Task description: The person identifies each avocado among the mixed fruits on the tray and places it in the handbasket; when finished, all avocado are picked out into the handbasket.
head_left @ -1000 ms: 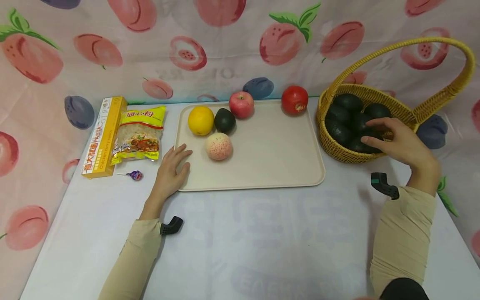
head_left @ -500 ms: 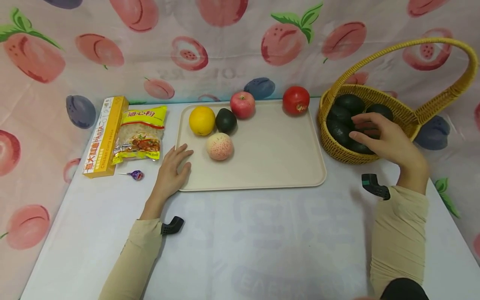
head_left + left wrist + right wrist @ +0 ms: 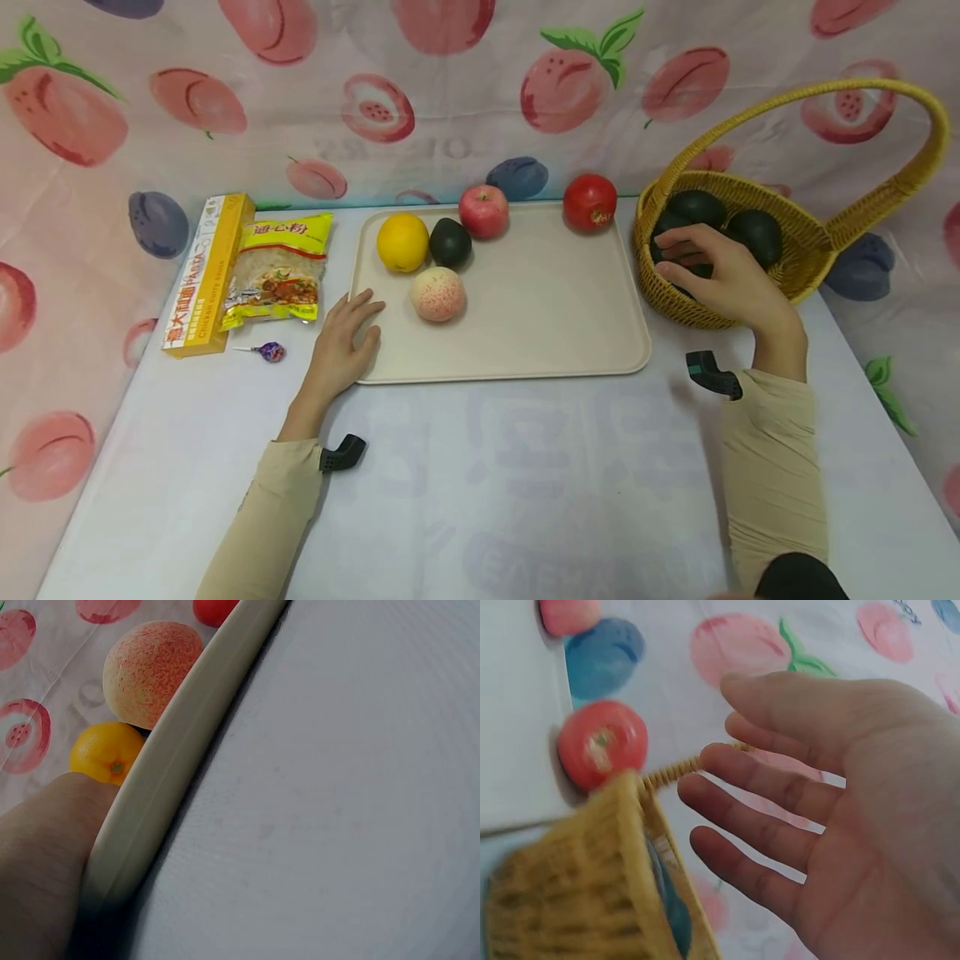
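My left hand (image 3: 343, 343) rests with spread fingers on the left rim of the beige tray (image 3: 540, 317). Over the wicker basket (image 3: 686, 310) hangs my right hand (image 3: 738, 283), its fingers loosely bent; the right wrist view shows nothing between them. Dark green avocados (image 3: 756, 235) lie in the basket, partly hidden under that hand. On the tray's left part sit an orange (image 3: 402, 242), an avocado (image 3: 450, 242) and a pale pink peach (image 3: 438, 294). An apple (image 3: 483, 211) and a red pomegranate (image 3: 589, 202) are at its back edge.
Left of the tray lie a yellow pasta box (image 3: 208, 275), a bag of pasta (image 3: 277, 268) and a wrapped lollipop (image 3: 271, 352). The basket's tall handle (image 3: 795, 90) arches up at the right. A fruit-print cloth (image 3: 450, 100) hangs behind the table.
My right hand has moved left across the basket toward its tray side, uncovering the avocado at the basket's right. My left hand and the tray's fruit stay where they were.
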Action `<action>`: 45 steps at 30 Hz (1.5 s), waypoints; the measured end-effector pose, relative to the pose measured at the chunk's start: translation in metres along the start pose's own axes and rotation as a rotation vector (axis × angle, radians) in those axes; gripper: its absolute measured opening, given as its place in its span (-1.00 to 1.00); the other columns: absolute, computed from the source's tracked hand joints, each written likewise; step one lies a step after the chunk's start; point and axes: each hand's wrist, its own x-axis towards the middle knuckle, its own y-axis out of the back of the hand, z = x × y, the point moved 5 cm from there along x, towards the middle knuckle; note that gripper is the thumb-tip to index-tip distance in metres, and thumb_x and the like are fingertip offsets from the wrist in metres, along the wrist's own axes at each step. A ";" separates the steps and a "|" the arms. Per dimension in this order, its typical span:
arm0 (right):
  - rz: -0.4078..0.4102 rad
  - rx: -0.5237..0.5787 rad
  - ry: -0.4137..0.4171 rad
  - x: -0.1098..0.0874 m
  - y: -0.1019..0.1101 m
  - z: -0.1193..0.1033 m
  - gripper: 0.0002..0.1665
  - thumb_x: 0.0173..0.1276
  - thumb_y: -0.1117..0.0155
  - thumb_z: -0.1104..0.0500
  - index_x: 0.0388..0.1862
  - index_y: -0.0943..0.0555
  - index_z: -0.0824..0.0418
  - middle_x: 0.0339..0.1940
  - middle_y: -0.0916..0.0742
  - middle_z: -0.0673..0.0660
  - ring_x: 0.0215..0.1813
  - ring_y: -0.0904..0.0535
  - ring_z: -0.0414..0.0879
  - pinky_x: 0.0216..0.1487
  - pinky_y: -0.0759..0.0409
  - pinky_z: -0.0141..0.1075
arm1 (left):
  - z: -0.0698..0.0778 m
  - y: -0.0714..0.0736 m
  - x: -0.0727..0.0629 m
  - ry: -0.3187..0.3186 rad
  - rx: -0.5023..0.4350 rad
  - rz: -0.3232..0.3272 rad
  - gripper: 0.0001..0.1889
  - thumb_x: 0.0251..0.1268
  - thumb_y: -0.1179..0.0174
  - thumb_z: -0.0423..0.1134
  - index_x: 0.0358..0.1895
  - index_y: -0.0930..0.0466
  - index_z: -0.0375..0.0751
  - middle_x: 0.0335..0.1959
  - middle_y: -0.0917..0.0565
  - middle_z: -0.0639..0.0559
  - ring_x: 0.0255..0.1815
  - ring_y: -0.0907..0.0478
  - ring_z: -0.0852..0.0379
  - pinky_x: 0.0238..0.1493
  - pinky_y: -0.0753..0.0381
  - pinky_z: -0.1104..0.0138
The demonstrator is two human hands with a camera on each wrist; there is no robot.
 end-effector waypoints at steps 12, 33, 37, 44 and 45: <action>-0.037 -0.001 0.115 0.028 -0.038 -0.030 -0.52 0.25 -0.31 0.15 0.15 -0.48 0.11 -0.02 -0.61 -0.01 -0.06 -0.49 -0.24 -0.02 -0.51 -0.42 | -0.002 0.000 0.000 0.001 -0.004 -0.003 -0.62 0.33 -0.04 -0.25 0.21 -0.49 -0.11 0.42 -0.30 -0.08 0.51 0.01 -0.22 0.43 -0.02 -0.21; -0.186 -0.007 0.208 0.078 -0.106 -0.066 -0.51 0.29 -0.27 0.12 0.19 -0.43 0.08 0.14 -0.52 0.08 0.12 -0.51 -0.03 0.14 -0.54 -0.04 | -0.001 0.000 0.001 0.012 0.002 -0.013 -0.61 0.35 -0.03 -0.23 0.22 -0.48 -0.09 0.44 -0.29 -0.06 0.52 0.03 -0.21 0.43 0.00 -0.22; -0.207 -0.084 0.246 0.093 -0.120 -0.077 -0.53 0.29 -0.26 0.10 0.18 -0.45 0.10 0.15 -0.51 0.09 0.18 -0.45 -0.02 0.22 -0.49 -0.10 | -0.001 0.001 0.000 0.011 -0.001 -0.013 -0.61 0.35 -0.03 -0.23 0.22 -0.48 -0.10 0.44 -0.29 -0.06 0.52 0.03 -0.21 0.44 0.01 -0.21; -0.243 -0.146 0.271 0.112 -0.144 -0.096 -0.43 0.27 -0.27 0.11 0.26 -0.39 0.05 0.27 -0.44 0.06 0.25 -0.38 -0.01 0.25 -0.49 -0.06 | -0.002 0.000 0.001 0.005 -0.002 -0.011 -0.62 0.34 -0.04 -0.24 0.22 -0.49 -0.10 0.43 -0.30 -0.07 0.52 0.02 -0.21 0.44 0.00 -0.20; -0.243 -0.146 0.276 0.115 -0.146 -0.098 -0.42 0.27 -0.28 0.12 0.27 -0.39 0.05 0.28 -0.43 0.06 0.26 -0.37 0.00 0.25 -0.49 -0.05 | -0.001 0.000 0.001 0.002 -0.006 -0.010 -0.62 0.34 -0.04 -0.24 0.21 -0.49 -0.10 0.43 -0.30 -0.07 0.51 0.02 -0.21 0.44 0.00 -0.20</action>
